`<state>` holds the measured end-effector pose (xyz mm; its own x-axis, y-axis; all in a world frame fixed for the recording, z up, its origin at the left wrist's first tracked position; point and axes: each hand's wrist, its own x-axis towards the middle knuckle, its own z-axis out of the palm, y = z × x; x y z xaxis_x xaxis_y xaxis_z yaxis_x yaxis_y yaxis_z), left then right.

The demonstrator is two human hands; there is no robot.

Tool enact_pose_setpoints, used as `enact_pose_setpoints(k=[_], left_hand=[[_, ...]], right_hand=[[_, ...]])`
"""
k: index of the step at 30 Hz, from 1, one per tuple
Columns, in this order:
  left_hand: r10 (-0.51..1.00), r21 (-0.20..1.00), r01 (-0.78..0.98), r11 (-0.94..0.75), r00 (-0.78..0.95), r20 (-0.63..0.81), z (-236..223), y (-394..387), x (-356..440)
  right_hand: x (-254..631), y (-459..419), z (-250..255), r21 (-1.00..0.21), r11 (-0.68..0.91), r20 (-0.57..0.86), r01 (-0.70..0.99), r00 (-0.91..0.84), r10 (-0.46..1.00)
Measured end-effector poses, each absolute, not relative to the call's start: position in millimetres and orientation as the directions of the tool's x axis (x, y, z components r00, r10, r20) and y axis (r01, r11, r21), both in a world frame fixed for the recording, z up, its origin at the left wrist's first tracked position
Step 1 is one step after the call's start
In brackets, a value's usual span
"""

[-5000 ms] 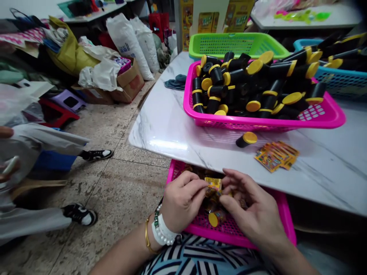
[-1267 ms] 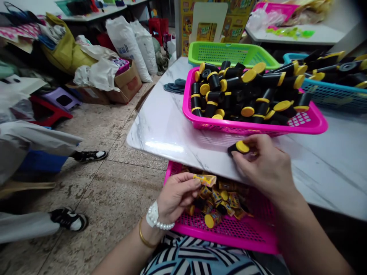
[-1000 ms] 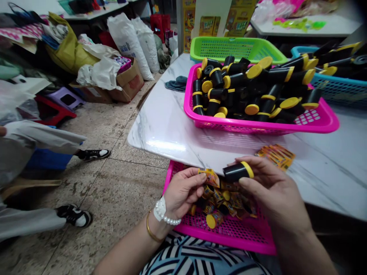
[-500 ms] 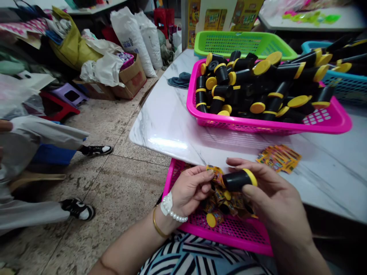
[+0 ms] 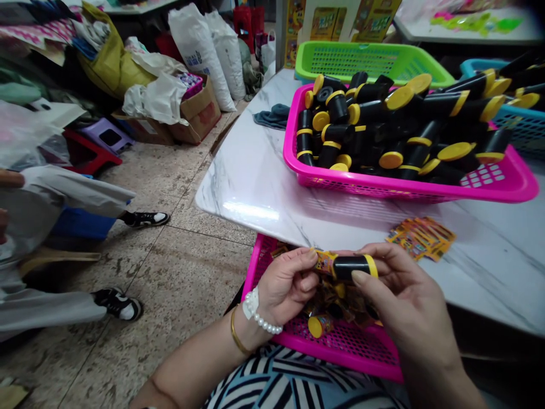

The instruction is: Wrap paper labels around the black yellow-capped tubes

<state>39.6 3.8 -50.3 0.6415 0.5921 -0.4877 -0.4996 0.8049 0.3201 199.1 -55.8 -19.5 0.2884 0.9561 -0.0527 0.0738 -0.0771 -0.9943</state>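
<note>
My left hand pinches a yellow printed label sleeve between thumb and fingers. My right hand grips a small black canister with a yellow lid, lid end toward the right. The sleeve meets the canister's left end; whether it is around that end I cannot tell. Below both hands a pink basket holds canisters in printed sleeves, one of them a sleeved canister with its yellow lid facing me. A fanned pile of label sleeves lies on the table, just beyond my right hand.
On the white marbled table stands a larger pink basket heaped with black canisters. Behind it are a green basket and a blue basket. A dark cloth lies near the table's left edge. A seated person's legs show at left.
The canister in my right hand has levelled out and now lines up with the sleeve. My right fingers have shifted along it. The view has moved slightly.
</note>
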Motion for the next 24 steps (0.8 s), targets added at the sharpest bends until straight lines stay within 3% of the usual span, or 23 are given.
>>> enact_pose_setpoints(k=[4,12,16,21,24], left_hand=[[0.605,0.366,-0.482,0.796,0.614,-0.507,-51.0,2.8,39.2],[0.662,0.545,-0.384,0.745,0.523,-0.537,-47.4,1.2,35.9],[0.697,0.615,-0.348,0.707,0.489,-0.524,-45.5,-0.6,33.7],[0.884,0.888,-0.203,0.413,0.323,-0.338,-35.4,-6.1,25.1],[0.843,0.906,-0.185,0.382,0.472,-0.259,-29.5,-4.2,18.8]], right_hand=[[197.4,-57.3,-22.0,-0.986,-0.051,0.004,0.161,0.321,0.947],[194.3,-56.2,-35.3,-0.985,0.081,0.13,0.153,0.349,0.928],[197.4,-58.3,-38.2,-0.979,0.112,0.154,0.17,0.261,0.953],[203.5,-65.6,-35.5,-0.974,0.175,0.214,0.144,0.325,0.921],[203.8,-67.5,-35.5,-0.969,0.219,0.243,0.117,0.27,0.932]])
